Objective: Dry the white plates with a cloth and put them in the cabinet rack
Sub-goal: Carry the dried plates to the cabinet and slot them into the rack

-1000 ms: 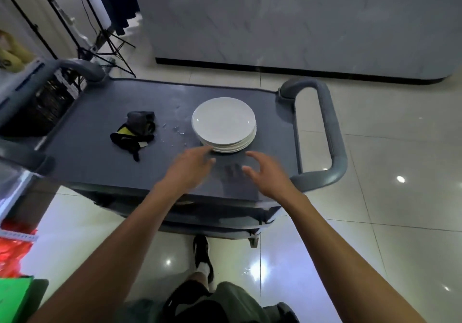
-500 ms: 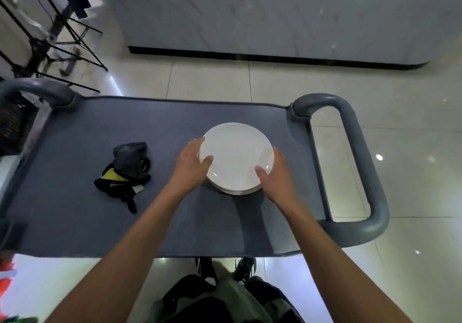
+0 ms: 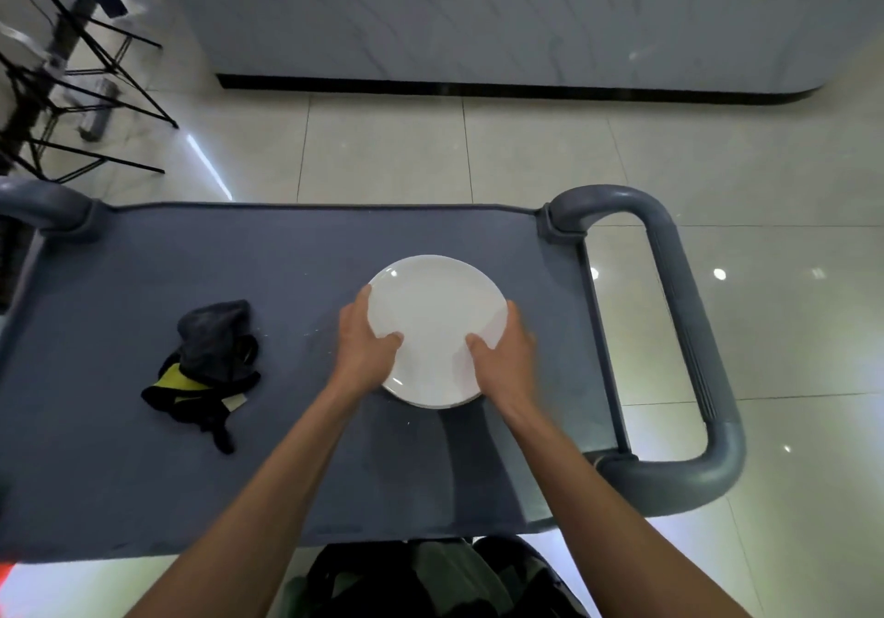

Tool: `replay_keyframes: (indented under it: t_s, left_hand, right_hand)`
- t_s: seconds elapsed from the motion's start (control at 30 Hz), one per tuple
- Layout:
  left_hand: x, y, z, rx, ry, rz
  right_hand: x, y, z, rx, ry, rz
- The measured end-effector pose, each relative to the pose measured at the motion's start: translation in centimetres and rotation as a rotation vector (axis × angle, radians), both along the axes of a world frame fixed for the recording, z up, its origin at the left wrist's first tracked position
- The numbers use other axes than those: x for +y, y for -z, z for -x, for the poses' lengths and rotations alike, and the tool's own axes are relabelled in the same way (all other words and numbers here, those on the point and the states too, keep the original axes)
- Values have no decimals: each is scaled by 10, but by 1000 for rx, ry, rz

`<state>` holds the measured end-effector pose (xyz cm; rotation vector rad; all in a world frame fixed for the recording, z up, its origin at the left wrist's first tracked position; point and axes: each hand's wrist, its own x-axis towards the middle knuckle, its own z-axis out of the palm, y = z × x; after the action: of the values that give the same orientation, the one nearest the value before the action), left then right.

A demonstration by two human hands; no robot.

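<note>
- Dark trousers [image 3: 430, 579] seen at bottom of view, just below near edge of grey cart top [image 3: 143, 474].
- Both forearms are stretched fwd over near edge of cart top, towards its right half.
- Left hand [image 3: 366, 354] is clamped on left rim of white plates [image 3: 437, 326]: thumb laid on upper face, fingers curled round rim & partly hidden.
- Right hand [image 3: 502, 354] is clamped on right rim the same way, thumb on top.
- Plates: a small stack, top one gripped by both hands; rim of lower one(s) shows at near side. Whether top plate is lifted clear can't be told.
- Stack is placed right of centre on cart top, nearer right edge.
- Crumpled dark cloth [image 3: 210, 364] w/ yellow patch lies left of centre, well apart from plates.
- Cart handle [image 3: 689, 330] loops off right edge.
- Beyond far edge: pale tiled floor [image 3: 526, 149], then marble-look counter base [image 3: 478, 15]; black stand legs [image 3: 71, 91] at far left.
</note>
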<state>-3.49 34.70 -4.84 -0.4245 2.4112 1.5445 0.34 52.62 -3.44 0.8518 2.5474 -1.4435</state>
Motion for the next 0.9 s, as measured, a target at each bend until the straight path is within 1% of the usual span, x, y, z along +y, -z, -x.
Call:
replay_keyframes:
  t_s: [0.13,0.47,0.77,0.9]
  left_hand:
    - [7,3,-6,-42,-58,-62]
    - [11,4,-18,-64,-169,-155]
    - [10,-3,-18,-84,-185,-170]
    - [8,-7,-24,-65,-176,-185]
  right_hand:
    - [-3,2,0,15,50,39]
    - [-2,-3,-4,51,106,86]
    - [-6,-10,-12,64,130,92]
    - [-5,-10,-15,68,130,100]
